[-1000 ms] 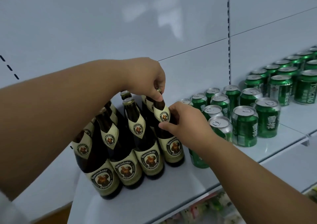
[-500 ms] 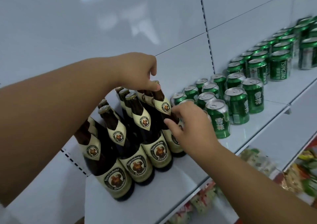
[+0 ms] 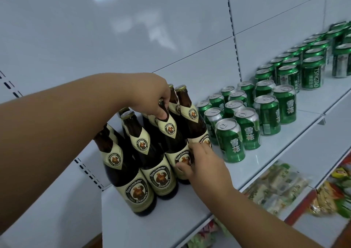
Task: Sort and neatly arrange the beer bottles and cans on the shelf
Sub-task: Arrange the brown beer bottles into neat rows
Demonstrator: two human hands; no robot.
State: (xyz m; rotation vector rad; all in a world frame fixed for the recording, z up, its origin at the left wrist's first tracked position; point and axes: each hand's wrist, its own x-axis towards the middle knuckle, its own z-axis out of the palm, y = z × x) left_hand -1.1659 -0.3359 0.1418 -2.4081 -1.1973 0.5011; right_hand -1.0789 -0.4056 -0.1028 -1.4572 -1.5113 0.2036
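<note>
My left hand (image 3: 152,97) pinches the neck of the third bottle (image 3: 171,139) in the near row, thumb and fingers round the cap end, so I can steer it upright; my right hand (image 3: 201,162) presses its lower label, thumb on the front and fingers wrapped behind, to nudge the base in line; the bottles (image 3: 136,164) stand clustered at the left of the shelf (image 3: 144,227), labels facing out; cans (image 3: 245,122) sit in rows just right of them, running far right, kinds kept apart; likely next, square this bottle with its neighbours without knocking the near can (image 3: 230,141).
</note>
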